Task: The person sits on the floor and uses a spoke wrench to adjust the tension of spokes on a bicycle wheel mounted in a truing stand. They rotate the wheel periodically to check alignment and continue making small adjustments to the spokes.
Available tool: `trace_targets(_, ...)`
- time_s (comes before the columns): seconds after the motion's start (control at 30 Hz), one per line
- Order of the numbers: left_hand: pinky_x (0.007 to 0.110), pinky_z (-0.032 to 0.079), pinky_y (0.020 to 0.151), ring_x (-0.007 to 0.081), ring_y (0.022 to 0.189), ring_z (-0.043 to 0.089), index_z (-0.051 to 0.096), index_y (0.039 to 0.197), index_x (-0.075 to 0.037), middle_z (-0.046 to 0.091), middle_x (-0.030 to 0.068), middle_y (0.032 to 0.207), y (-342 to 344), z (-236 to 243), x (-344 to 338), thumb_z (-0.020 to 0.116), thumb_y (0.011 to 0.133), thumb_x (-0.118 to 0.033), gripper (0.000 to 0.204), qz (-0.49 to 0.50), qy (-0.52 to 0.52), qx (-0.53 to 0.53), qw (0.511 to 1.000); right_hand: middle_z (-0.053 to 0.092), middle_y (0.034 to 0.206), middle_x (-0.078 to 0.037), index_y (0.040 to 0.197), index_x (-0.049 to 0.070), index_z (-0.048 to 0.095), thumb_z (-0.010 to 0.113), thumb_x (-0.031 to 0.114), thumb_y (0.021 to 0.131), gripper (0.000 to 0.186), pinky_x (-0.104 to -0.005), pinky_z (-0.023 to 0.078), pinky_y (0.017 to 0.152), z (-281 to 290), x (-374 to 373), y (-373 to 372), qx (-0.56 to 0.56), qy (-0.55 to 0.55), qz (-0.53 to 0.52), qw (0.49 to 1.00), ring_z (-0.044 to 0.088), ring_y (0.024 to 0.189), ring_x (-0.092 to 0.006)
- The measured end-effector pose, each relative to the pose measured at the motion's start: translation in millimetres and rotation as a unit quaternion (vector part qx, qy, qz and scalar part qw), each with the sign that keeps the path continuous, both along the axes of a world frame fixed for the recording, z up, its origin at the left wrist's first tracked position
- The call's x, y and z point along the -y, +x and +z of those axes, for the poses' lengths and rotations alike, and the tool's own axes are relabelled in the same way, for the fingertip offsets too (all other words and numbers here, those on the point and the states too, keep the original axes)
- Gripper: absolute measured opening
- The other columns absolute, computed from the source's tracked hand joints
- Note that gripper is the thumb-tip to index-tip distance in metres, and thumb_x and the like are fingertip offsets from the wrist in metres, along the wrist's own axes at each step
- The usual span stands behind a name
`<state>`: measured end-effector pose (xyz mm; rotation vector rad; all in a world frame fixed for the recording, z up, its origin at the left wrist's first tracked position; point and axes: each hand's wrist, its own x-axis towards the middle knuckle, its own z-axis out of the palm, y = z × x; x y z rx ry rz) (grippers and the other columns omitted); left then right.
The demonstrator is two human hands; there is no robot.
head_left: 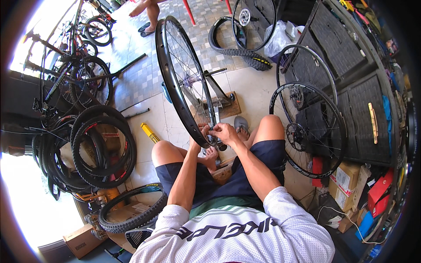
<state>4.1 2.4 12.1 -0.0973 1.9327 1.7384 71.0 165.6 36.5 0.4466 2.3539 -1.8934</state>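
A bicycle wheel (164, 65) with a wide black rim and thin spokes stands upright before me, mounted in a metal truing stand (213, 86) on a wooden base (231, 106). At the near end of the rim, my left hand (196, 139) is closed around its left side, partly hidden by it. Just across the rim, my right hand (225, 133) has its fingers pinched together at the spokes. Whatever small thing lies in that pinch is covered by the fingers.
Black tyres (105, 147) hang at left near parked bicycles (72, 65). Two spoked wheels (307, 131) lean on dark cabinets (362, 118) at right. A loose tyre (239, 55) lies on the far floor. A yellow box (150, 133) is by my left knee. Another person's leg (152, 17) shows far off.
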Motion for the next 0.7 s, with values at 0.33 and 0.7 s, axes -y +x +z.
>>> trace_targets(0.33,0.024,0.045,0.051,0.0097,0.056,0.057,0.062,0.098,0.0,0.063,0.0032,0.075,-11,11,-2,0.072,0.088,-0.033,0.036,0.0,-0.011,0.007,1.0,0.07,0.08,-0.014,0.098,0.005,0.066,0.075,0.04,0.076,0.043,-0.0418,0.052,0.07,14,8,5,-0.062,0.14,-0.004,0.988,0.068,0.078,-0.0349)
trace_targets(0.7,0.025,0.049,0.056,0.0113,0.069,0.062,0.062,0.097,-0.004,0.065,0.0042,0.082,-16,8,4,0.069,0.091,-0.031,0.029,-0.071,-0.047,-0.007,0.996,0.071,0.082,-0.013,0.112,0.008,0.059,0.068,0.018,0.08,0.035,-0.0404,0.053,0.07,-5,14,2,-0.027,0.024,-0.075,0.997,0.069,0.08,-0.032)
